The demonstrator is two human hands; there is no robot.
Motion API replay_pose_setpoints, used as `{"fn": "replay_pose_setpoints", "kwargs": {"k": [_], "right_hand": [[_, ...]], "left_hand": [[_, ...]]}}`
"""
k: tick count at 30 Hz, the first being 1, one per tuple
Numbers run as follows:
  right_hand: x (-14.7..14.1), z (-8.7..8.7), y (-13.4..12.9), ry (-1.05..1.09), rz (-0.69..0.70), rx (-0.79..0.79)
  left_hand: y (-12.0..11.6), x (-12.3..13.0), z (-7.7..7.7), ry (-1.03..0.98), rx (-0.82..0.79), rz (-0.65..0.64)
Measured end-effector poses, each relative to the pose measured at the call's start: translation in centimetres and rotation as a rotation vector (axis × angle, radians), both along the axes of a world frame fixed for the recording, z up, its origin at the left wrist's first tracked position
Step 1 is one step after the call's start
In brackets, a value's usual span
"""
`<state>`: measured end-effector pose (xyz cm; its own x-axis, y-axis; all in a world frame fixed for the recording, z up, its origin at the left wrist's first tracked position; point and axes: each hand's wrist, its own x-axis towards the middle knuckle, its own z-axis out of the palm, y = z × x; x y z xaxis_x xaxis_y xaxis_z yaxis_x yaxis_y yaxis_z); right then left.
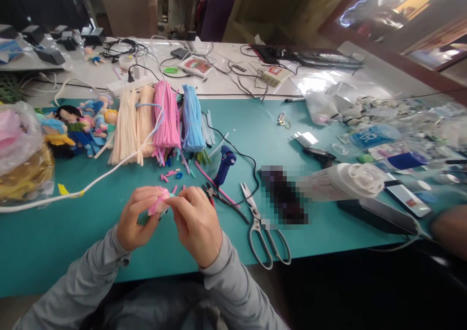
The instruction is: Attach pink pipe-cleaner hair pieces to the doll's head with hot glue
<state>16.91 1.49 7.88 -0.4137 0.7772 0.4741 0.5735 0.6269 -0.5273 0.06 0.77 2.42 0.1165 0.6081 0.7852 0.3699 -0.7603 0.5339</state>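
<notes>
Between my two hands is a small pink fuzzy piece (157, 204) with a bit of teal at its right side. My left hand (135, 218) holds it from the left, the thumb below and the fingers above. My right hand (199, 223) pinches at its right edge with thumb and forefinger. Short pink cut pieces (170, 174) and a small blue ring (179, 175) lie just beyond my hands. Right of them stands a dark blue glue gun (224, 164), with red-handled pliers (209, 193) near its base. Large scissors (259, 223) lie open to the right of my right hand.
Bundles of cream (127, 125), pink (167, 116) and blue (193, 118) fuzzy stems lie at the back. Small dolls (82, 123) and a plastic bag (22, 150) are left. A white cable (109, 174) crosses the mat (73, 252). A white bottle (343, 181) and another person's arm (450, 230) are right.
</notes>
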Motion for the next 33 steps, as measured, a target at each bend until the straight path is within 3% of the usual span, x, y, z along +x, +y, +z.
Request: {"fn": "replay_pose_setpoints", "kwargs": {"k": [12,16,22,28,33], "right_hand": [[-0.2,0.1,-0.1,0.078,0.016,0.028],[-0.3,-0.1,-0.2,0.134,0.03,0.043],[-0.4,-1.0,-0.5,0.311,0.004,0.069],[-0.6,-1.8,-0.7,0.304,-0.029,0.064],[-0.6,-2.3,-0.6,0.236,-0.047,0.145]], "left_hand": [[-0.1,-0.3,0.8,0.097,-0.026,0.057],[-0.3,-0.3,0.5,0.01,-0.049,0.047],[-0.8,0.0,0.3,-0.149,-0.313,0.044],[-0.8,0.6,-0.4,-0.285,-0.265,0.031],[-0.9,0.8,-0.5,-0.352,-0.335,0.018]]}}
